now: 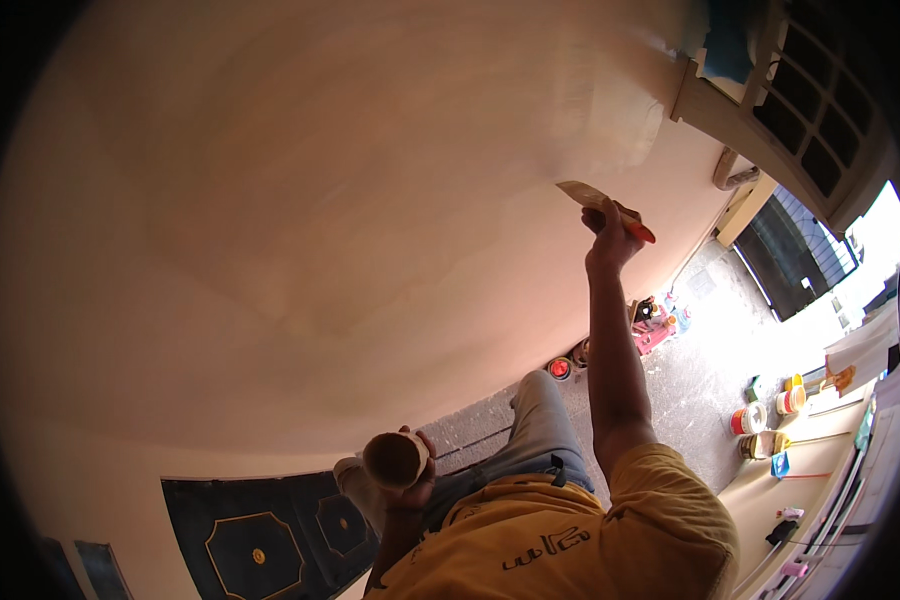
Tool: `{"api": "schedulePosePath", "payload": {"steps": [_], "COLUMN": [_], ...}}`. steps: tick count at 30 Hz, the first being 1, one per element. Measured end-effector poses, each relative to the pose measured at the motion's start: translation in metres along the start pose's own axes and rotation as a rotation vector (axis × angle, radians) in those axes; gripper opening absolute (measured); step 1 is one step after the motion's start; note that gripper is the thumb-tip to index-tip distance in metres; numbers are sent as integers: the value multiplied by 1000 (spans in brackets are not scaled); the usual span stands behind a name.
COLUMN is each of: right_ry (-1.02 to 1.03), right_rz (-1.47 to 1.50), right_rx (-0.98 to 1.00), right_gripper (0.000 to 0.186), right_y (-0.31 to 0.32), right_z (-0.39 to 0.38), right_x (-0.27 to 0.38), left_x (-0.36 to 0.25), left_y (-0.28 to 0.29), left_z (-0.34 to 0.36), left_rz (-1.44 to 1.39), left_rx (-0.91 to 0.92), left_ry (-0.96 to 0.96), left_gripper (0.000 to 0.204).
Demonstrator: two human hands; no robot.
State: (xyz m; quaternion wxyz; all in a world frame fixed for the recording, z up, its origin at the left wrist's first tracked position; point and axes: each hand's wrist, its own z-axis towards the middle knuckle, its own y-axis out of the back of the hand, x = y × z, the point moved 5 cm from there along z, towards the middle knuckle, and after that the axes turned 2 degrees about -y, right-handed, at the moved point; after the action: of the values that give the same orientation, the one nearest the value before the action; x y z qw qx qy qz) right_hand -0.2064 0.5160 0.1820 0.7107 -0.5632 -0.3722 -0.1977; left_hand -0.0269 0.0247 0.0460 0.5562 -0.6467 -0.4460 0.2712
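Note:
My right hand [613, 232] is raised at the right of the view, fingers wrapped round a putty knife [581, 194] with a pale blade and red handle. The blade tip points up-left over the pale pinkish wall [320, 220]; whether it touches the wall I cannot tell. A slightly lighter patch [610, 120] shows on the wall above the knife. Low in the middle, my left hand [420, 483] grips a round pale container [395, 459] with its dark inside facing the camera.
A dark panelled door [250, 530] is at the lower left, a white grille frame [760, 120] at upper right. Several cans [560, 367] and other items line the wall's foot. Buckets [748, 418] stand across the floor [690, 370]. A dark gate [780, 255] opens onto brightness at right.

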Motion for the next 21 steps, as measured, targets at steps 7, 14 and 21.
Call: {"api": "schedulePosePath", "payload": {"steps": [7, 14, 21], "right_ry": [92, 217, 302], "right_rz": [-258, -196, -58], "right_rx": [250, 309, 424], "right_gripper": [8, 21, 24], "right_y": [-81, -149, -206], "right_z": [60, 98, 105], "right_x": [25, 114, 169], "left_x": [-2, -9, -7], "left_y": [-1, 33, 22], "left_z": [-2, -2, -4], "left_rz": [18, -46, -82], "left_rx": [15, -17, -20], "left_ry": [-54, -96, -16], "left_gripper": [71, 71, 69]}}
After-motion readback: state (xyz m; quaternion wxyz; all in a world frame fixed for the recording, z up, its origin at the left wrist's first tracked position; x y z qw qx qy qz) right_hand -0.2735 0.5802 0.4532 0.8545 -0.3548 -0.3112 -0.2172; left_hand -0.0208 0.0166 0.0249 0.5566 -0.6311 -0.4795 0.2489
